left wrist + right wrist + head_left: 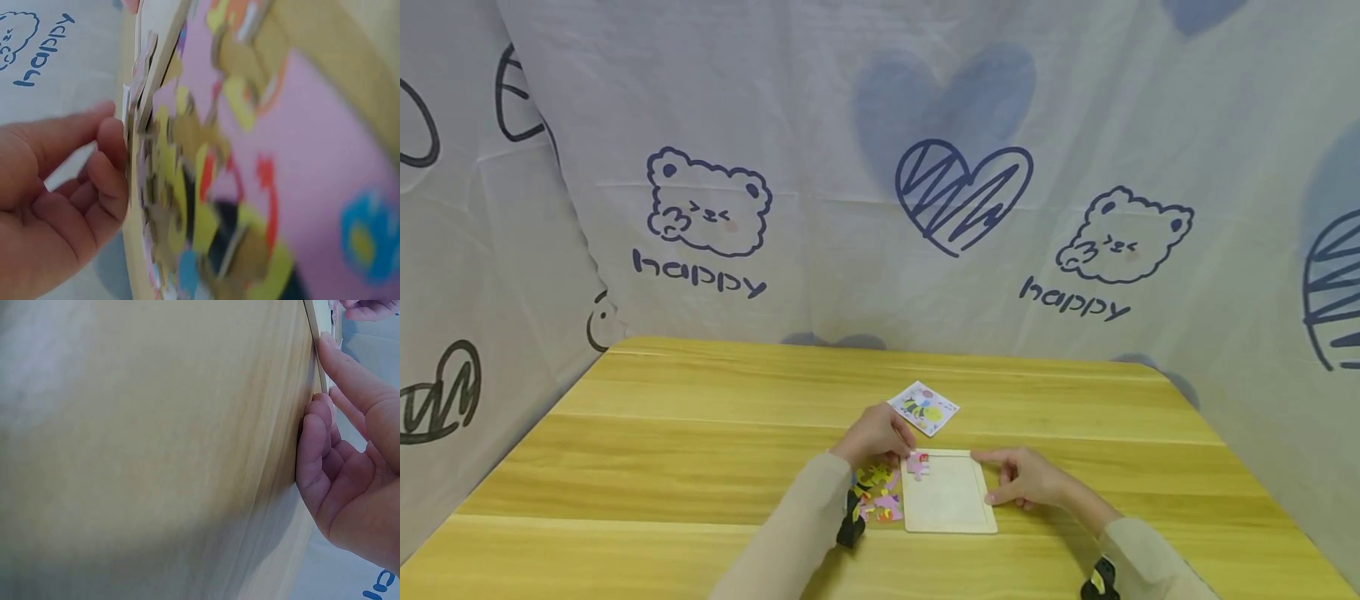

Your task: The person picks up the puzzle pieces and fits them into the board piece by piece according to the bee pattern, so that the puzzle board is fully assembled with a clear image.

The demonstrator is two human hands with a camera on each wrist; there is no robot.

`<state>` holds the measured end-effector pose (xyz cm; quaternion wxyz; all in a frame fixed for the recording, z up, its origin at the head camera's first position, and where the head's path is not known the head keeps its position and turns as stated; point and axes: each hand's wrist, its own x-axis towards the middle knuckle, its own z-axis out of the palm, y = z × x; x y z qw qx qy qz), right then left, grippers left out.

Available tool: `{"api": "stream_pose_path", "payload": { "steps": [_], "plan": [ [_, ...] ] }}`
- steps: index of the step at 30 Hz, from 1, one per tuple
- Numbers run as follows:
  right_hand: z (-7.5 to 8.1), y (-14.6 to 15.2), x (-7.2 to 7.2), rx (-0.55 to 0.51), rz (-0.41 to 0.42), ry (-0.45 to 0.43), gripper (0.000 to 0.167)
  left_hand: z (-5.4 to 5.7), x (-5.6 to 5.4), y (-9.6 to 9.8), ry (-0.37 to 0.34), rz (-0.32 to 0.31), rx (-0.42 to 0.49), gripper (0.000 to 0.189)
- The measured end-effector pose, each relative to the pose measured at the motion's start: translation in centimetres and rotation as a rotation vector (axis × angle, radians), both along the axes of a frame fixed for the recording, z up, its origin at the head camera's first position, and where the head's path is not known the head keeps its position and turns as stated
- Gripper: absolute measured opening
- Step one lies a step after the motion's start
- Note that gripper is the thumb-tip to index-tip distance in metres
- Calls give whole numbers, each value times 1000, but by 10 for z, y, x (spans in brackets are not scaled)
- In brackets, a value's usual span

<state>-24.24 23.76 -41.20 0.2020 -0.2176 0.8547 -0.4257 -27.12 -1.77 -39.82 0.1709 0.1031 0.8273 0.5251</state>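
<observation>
A pale wooden puzzle tray [951, 508] lies flat on the table. In its upper left corner is a pink puzzle piece [918, 467], which looks tilted against the rim in the left wrist view. My left hand [880, 435] pinches this piece near the tray corner, its other fingers curled. Bending fingers partly hide the contact. On the opposite side, my right hand [1026, 479] holds the tray, index finger at the upper right corner and thumb [350, 372] on the right rim. Several loose puzzle pieces [880, 507], pink and yellow, lie overlapping left of the tray, beneath my left wrist.
A square picture card [925, 408] with a yellow bee lies behind the tray. The wooden table [662, 467] extends to both sides. Behind it hangs a pale printed curtain [820, 250].
</observation>
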Motion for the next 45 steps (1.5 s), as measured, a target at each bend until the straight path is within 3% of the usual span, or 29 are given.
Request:
{"api": "stream_pose_path", "payload": {
  "steps": [8,19,28,35,42,45],
  "plan": [
    [0,-1,1,7,-3,9,64,2,-1,-5,54,-110,-16,21],
    [1,-2,1,21,4,19,63,-1,-1,-3,196,-231,-201,26],
    [1,-1,1,26,9,26,64,2,0,-3,227,-235,-282,22],
    [2,-1,1,29,5,32,64,0,-1,-3,231,-232,-273,21],
    [1,-2,2,23,1,33,64,-2,-3,-2,286,-297,-280,26],
    [1,-2,2,17,-3,25,64,-2,-4,-2,279,-310,-273,24]
  ]
}}
